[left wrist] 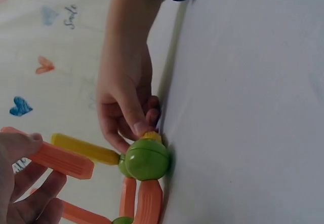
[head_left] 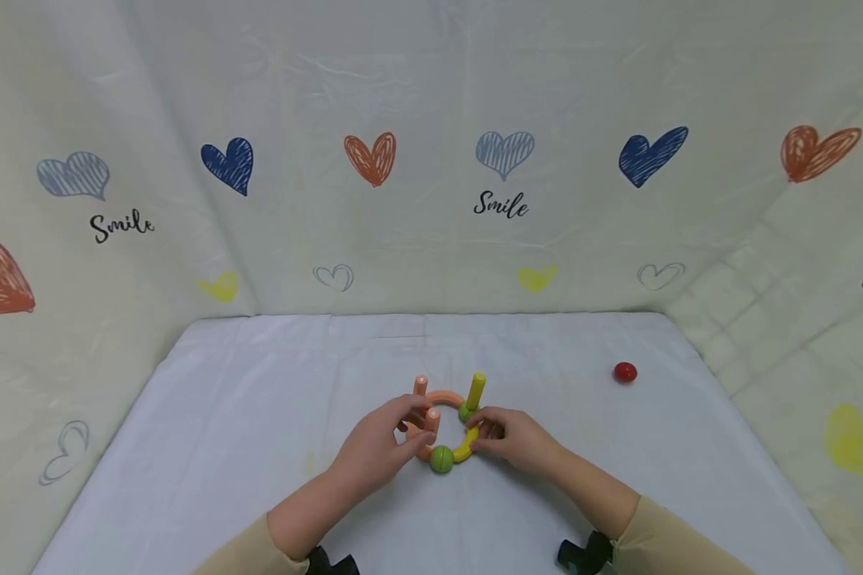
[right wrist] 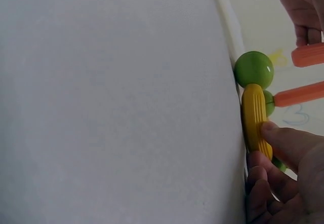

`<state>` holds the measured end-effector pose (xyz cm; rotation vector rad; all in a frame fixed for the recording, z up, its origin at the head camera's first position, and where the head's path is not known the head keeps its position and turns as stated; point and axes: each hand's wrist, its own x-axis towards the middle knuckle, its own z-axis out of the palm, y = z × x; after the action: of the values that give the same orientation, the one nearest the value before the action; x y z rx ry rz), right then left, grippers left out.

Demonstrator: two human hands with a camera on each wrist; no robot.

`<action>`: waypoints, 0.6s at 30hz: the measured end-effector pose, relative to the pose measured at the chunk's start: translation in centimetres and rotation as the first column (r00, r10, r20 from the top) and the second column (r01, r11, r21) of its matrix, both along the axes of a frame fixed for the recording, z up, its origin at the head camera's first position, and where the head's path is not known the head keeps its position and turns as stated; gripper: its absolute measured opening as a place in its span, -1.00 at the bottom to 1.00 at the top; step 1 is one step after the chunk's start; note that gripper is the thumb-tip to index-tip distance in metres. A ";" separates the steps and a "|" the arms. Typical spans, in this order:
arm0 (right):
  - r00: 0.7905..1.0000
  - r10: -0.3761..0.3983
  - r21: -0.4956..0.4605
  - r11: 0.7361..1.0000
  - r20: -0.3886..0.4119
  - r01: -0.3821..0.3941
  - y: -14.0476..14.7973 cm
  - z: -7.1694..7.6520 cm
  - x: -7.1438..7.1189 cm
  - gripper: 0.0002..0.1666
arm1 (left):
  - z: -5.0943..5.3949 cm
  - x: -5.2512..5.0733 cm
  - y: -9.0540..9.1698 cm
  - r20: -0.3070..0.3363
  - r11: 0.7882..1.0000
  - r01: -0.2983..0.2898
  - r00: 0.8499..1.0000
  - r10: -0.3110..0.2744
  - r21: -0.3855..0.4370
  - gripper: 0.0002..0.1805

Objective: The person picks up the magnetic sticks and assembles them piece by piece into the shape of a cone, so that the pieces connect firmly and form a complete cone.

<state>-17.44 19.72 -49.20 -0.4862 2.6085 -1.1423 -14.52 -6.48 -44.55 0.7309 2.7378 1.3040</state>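
A ring of curved toy rods and green balls lies on the table in the head view. My left hand [head_left: 383, 444] holds a straight orange rod [left wrist: 68, 160] upright. Its lower end is apart from the near green ball [head_left: 442, 459], just above it. With thumb and fingers, my right hand [head_left: 523, 441] pinches the curved yellow rod [right wrist: 254, 115] on the ring's right side. A straight yellow rod [head_left: 477, 391] stands on another green ball [head_left: 466, 412]. Farther left, a second orange rod [head_left: 420, 385] stands up. A curved orange rod [head_left: 446, 396] forms the ring's far side.
A red ball [head_left: 625, 372] lies alone at the table's back right. White cloth [head_left: 259, 399] covers the table. A curtain [head_left: 431, 239] printed with hearts hangs behind it and along both sides.
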 end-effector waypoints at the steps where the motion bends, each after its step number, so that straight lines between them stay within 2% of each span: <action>1: 1.000 0.000 -0.001 1.000 -0.001 0.000 0.0 0.0 0.0 -0.73 | 0.0 0.0 0.2 0.014 1.000 0.003 1.000 -0.004 0.008 -0.67; 4: 1.000 0.000 -0.009 1.000 -0.002 0.000 0.0 0.0 0.0 -0.74 | 0.0 0.1 0.7 0.051 1.000 0.012 0.999 -0.014 0.028 -0.70; 14: 1.000 -0.008 -0.019 1.000 0.012 0.009 0.0 0.0 0.0 -0.73 | -0.6 0.3 1.2 0.039 0.997 0.033 0.999 -0.036 0.063 -0.69; 18: 1.000 -0.009 -0.025 1.000 0.020 0.009 0.0 0.0 0.0 -0.72 | -0.8 0.3 1.4 0.042 0.998 0.037 0.998 -0.039 0.044 -0.69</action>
<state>-17.47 19.70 -49.17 -0.4667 2.5850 -1.1781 -14.18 -5.10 -45.33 0.7448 2.6568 1.3584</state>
